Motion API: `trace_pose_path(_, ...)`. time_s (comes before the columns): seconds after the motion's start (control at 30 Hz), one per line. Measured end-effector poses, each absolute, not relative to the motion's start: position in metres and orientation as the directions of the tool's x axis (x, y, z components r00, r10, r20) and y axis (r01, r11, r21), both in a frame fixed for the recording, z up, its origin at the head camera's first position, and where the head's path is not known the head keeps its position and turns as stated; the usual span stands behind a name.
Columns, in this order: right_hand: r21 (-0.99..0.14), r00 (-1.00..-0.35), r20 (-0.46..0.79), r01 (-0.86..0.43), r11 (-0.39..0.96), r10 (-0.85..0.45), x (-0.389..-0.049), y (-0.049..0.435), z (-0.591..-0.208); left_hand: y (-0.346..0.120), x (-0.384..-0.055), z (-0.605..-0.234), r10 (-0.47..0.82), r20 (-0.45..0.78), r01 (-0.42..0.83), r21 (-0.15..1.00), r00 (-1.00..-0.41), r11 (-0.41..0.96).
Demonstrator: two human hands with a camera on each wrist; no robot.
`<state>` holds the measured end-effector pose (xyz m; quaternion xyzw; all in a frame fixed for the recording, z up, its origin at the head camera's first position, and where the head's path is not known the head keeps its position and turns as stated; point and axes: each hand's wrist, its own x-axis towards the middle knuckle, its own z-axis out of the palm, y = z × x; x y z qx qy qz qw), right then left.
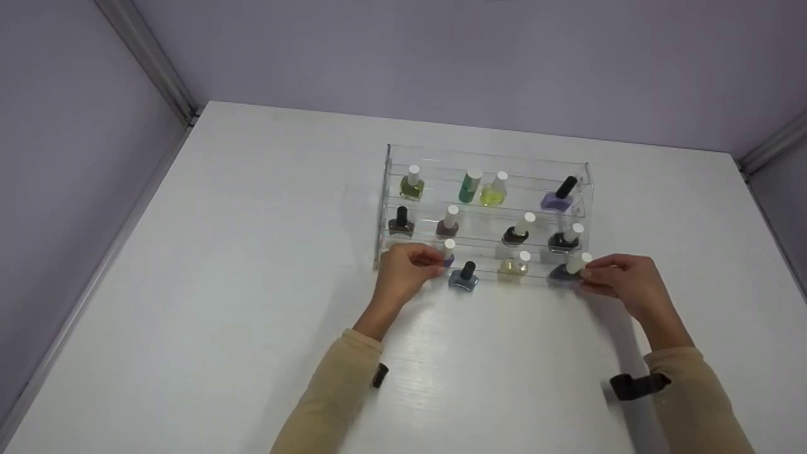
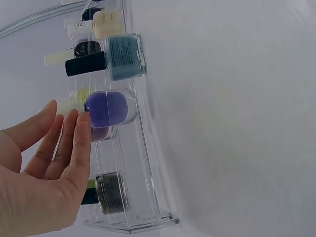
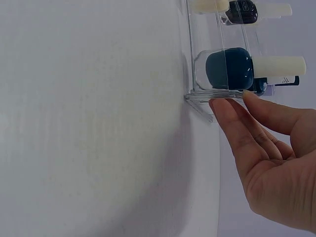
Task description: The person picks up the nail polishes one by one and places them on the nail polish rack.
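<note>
A clear acrylic tiered rack point(image 1: 386, 183) holds nail polish bottles with white or black caps. At its front tier, my left hand point(image 1: 405, 270) pinches the white cap of a purple nail polish bottle point(image 2: 109, 108) between thumb and fingers. Beside that bottle stands a grey-blue nail polish point(image 2: 124, 58) with a black cap. My right hand point(image 1: 630, 284) is at the rack's right end, its fingertips point(image 3: 221, 107) against the clear side panel, thumb and fingers apart. Just inside that panel is a dark teal nail polish point(image 3: 229, 69) with a white cap.
Higher tiers carry several more bottles, among them a green one point(image 1: 470, 187), a yellow one point(image 1: 493, 195) and a lilac one point(image 1: 557, 202). A pale yellow bottle point(image 1: 513, 267) is on the front tier. The rack stands on a white table point(image 1: 252, 252) before a pale wall point(image 1: 441, 63).
</note>
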<state>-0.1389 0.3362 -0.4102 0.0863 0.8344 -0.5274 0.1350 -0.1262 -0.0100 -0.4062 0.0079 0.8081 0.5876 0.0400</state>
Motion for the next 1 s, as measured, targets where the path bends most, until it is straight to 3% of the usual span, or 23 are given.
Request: trace_pose_path(1.0,-0.874,-0.944,-0.329,0.304,0.378,0.000,-0.140,0.337,-0.411,0.018,-0.118,-0.420,0.133,-0.016,0.016,0.972,-0.991,0.236)
